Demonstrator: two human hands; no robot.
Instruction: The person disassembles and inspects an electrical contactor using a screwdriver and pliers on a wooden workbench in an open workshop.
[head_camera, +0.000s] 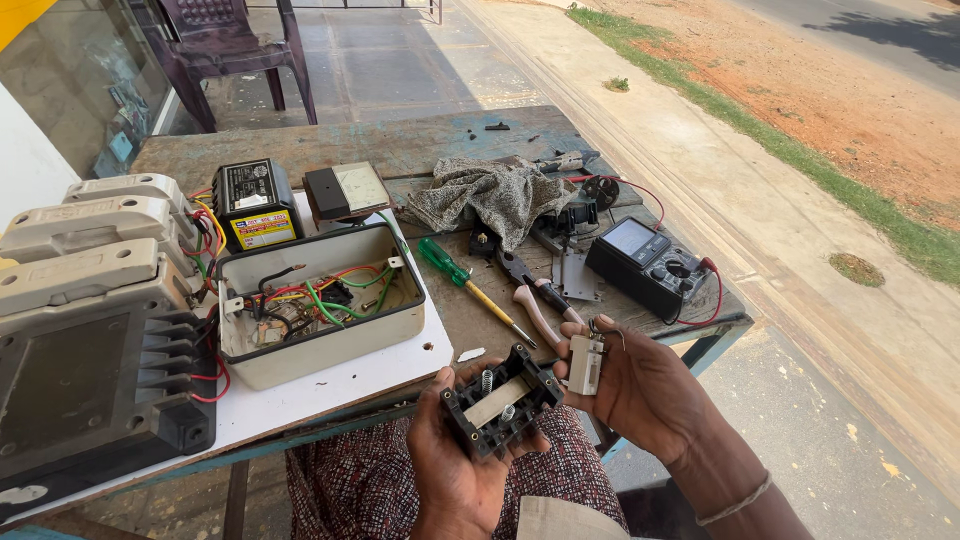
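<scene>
The left hand (455, 455) cups a black housing (503, 400) above the lap, long axis slanting up-right toward the right hand (640, 390), which pinches a small pale block (584, 365) touching its upper-right corner.

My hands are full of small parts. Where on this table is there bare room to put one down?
Free: the white board in front of the open wiring box, and the far wooden table behind the rag. Crowded: between the green screwdriver, pliers and multimeter.
</scene>
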